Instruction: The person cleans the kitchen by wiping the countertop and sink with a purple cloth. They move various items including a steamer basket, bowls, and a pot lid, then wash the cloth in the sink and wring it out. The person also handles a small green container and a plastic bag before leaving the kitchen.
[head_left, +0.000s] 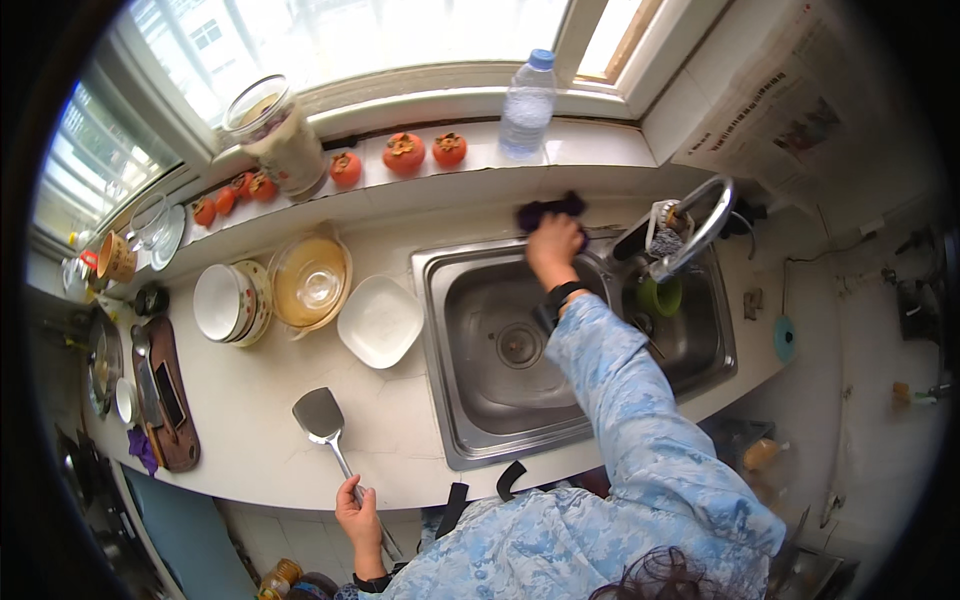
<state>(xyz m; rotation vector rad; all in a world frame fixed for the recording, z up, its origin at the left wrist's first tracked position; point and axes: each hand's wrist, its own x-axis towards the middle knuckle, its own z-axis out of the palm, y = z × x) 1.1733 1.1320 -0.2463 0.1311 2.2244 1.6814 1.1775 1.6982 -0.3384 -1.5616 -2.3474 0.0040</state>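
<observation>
My left hand (358, 519) grips the handle of a metal wok spatula (321, 415) at the counter's front edge; its broad blade is over the countertop. Beyond the far rim of the stainless steel sink (491, 390), my right hand (553, 246) presses on a dark purple cloth (551, 212), blurred. That forearm crosses the sink from the near side and hides part of it. A white square dish (380, 321) is just left of the sink. In the smaller right basin is a green cup or bowl (660, 295), beneath the curved faucet (705, 232).
Left of the dish are a glass bowl (311, 281) and stacked bowls (219, 304). A cutting board (180, 442) carries a knife and a dark phone-like slab. On the sill stand several persimmons (403, 154), a large jar (281, 142) and a plastic bottle (527, 105).
</observation>
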